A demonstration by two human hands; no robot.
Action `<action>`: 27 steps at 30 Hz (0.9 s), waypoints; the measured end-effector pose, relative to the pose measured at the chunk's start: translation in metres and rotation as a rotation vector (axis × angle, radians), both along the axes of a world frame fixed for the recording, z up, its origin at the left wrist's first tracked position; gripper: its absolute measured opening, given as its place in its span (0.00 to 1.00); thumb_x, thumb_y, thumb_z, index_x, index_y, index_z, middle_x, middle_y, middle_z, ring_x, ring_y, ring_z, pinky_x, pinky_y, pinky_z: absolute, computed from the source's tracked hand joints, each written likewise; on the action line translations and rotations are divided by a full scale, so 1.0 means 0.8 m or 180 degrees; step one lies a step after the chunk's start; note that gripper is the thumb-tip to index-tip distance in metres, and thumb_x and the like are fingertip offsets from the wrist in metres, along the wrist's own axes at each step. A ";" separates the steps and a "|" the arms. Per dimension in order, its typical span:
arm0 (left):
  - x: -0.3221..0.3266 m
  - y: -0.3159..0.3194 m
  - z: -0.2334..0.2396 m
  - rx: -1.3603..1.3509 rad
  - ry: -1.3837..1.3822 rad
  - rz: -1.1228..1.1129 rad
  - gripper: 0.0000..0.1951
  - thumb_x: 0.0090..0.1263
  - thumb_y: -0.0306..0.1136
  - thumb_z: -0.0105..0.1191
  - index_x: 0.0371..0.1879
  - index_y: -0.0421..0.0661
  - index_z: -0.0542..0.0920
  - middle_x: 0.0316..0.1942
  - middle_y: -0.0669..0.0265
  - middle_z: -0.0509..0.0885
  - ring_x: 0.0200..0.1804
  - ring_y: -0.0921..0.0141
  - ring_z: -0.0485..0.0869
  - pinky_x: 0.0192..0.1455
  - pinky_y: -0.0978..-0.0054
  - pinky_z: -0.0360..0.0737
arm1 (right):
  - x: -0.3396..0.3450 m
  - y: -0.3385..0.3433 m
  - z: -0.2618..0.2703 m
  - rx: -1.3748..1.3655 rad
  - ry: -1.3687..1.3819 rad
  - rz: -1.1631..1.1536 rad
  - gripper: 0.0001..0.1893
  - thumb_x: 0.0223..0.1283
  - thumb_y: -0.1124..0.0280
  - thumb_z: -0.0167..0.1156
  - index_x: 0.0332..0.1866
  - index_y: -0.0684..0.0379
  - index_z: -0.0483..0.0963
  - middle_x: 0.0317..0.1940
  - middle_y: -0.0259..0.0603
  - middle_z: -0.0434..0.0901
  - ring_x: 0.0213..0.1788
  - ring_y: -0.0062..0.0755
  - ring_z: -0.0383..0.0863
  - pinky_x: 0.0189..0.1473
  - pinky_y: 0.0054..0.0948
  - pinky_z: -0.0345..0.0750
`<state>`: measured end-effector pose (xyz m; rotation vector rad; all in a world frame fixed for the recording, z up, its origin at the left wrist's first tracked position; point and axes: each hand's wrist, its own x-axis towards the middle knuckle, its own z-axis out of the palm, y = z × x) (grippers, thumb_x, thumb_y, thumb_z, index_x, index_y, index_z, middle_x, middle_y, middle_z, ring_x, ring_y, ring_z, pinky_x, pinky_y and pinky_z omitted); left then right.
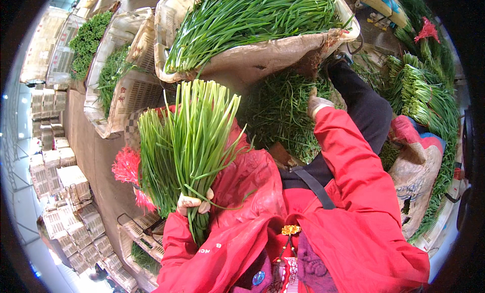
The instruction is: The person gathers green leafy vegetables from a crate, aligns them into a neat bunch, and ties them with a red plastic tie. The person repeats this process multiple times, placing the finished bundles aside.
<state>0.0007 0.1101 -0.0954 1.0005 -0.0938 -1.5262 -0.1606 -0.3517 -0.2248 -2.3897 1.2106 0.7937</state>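
Observation:
My left hand [195,203], in a pale glove, grips a bunch of green garlic chives [204,130] near its lower end, with the pale cut ends up. Another dense bunch of chives [155,160] stands right behind it, beside red plastic ties [127,165]. My right hand [319,103], also gloved, is near the crate's lower right corner, over loose chive leaves [288,111] on the ground; whether its fingers hold anything is unclear. A large white plastic crate [161,62], lined with brown sacking, holds loose chives [257,16] ahead of me.
White crates [132,100] with greens stand at the left, one with curly leafy greens [91,39]. Stacked crates [75,187] line the far left. Tied chive bundles [416,92] lie at the right, beside a woven sack [416,175]. A low crate [127,242] is at lower left.

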 end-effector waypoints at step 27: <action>-0.036 -0.057 0.062 0.0472 -0.1939 -0.0461 0.37 0.59 0.29 0.68 0.69 0.43 0.66 0.62 0.65 0.76 0.64 0.74 0.69 0.69 0.73 0.62 | 0.104 0.142 0.117 0.5329 -0.5034 -0.1518 0.69 0.43 0.40 0.73 0.77 0.48 0.25 0.75 0.42 0.52 0.73 0.41 0.59 0.71 0.45 0.62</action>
